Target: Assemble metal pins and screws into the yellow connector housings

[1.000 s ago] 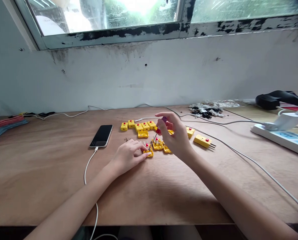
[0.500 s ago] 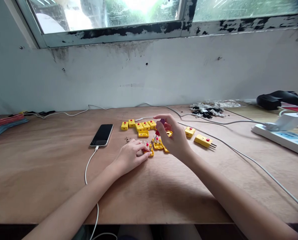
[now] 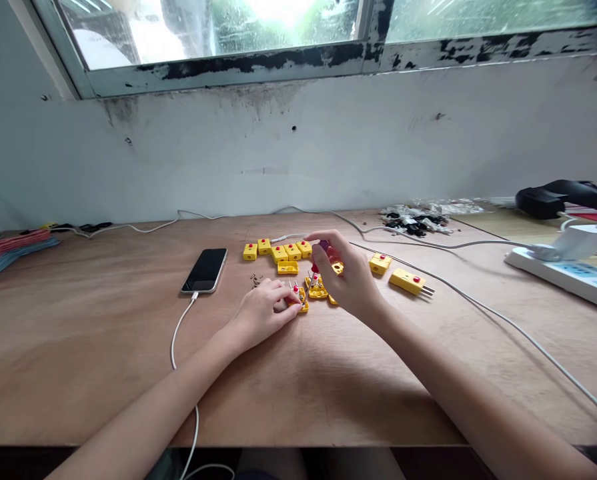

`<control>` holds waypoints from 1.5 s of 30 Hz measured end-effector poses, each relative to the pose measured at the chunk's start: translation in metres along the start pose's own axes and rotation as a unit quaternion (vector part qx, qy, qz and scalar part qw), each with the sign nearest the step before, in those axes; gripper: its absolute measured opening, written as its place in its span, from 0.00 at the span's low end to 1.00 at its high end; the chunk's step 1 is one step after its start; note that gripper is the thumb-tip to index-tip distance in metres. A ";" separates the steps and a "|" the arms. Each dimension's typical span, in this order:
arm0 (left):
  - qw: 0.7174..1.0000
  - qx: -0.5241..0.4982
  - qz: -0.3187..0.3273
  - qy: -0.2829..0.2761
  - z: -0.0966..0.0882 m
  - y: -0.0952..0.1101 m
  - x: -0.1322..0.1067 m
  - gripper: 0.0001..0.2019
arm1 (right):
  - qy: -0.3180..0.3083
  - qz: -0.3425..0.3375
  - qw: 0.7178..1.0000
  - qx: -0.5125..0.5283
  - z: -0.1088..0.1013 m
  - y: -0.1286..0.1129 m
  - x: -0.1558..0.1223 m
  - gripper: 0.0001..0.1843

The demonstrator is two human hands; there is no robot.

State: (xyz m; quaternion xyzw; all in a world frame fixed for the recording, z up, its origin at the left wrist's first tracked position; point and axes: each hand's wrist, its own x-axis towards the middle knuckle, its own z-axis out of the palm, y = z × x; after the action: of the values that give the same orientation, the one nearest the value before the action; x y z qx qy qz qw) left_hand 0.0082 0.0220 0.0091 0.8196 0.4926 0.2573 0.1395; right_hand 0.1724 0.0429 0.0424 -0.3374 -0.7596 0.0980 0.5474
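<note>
My right hand [image 3: 351, 277] pinches a small screwdriver with a purple and red handle [image 3: 322, 255], its thin shaft pointing down towards an open yellow connector housing [image 3: 317, 288] with metal parts inside. My left hand [image 3: 261, 313] rests its fingertips on another open yellow housing with upright pins [image 3: 301, 300], partly hiding it. Several closed yellow connectors with red dots [image 3: 279, 254] lie in a row behind. A yellow plug with metal prongs [image 3: 407, 281] lies to the right. Tiny brass screws [image 3: 255, 281] sit near my left fingers.
A black smartphone [image 3: 205, 270] lies left on the plywood desk [image 3: 103, 333], its white cable [image 3: 175, 347] running towards me. White cords cross the desk to a power strip [image 3: 553, 263]. Black and white scraps [image 3: 415, 222] lie against the wall.
My right hand has come down slightly with the screwdriver, now closer to the open housing. My left hand has shifted slightly right over the other housing.
</note>
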 end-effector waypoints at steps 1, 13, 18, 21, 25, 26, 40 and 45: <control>1.000 0.001 -0.001 0.000 0.000 0.000 0.000 0.06 | -0.002 0.001 1.000 -0.002 0.000 0.000 0.000 0.09; 1.000 -0.011 -0.006 0.017 0.006 0.004 0.003 0.06 | 0.002 0.022 1.000 -0.019 0.002 -0.001 0.000 0.07; 1.000 -0.023 -0.009 0.014 0.007 0.004 0.003 0.05 | 0.003 0.033 0.999 -0.023 0.003 0.000 0.001 0.08; 1.000 -0.026 -0.005 0.014 0.006 0.005 0.003 0.04 | 0.006 0.037 0.999 -0.025 0.003 -0.001 0.000 0.08; 1.000 -0.018 0.000 0.018 0.007 0.004 0.003 0.05 | -0.013 0.033 0.999 -0.030 0.002 -0.006 -0.001 0.11; 1.000 -0.018 0.001 0.019 0.007 0.003 0.003 0.04 | -0.024 0.032 0.999 -0.021 0.001 -0.007 -0.001 0.11; 0.999 -0.035 0.000 0.014 0.010 0.003 0.003 0.05 | -0.018 0.043 0.999 0.026 0.002 -0.004 0.002 0.11; 1.000 -0.023 -0.003 0.012 0.009 0.004 0.004 0.05 | -0.039 0.093 0.979 0.178 0.001 -0.004 0.005 0.11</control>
State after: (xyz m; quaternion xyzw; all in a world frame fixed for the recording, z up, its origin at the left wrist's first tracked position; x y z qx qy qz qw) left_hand 0.0174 0.0236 0.0046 0.8115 0.4908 0.2777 0.1532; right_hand 0.1688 0.0433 0.0474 -0.2994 -0.7164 0.2949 0.5569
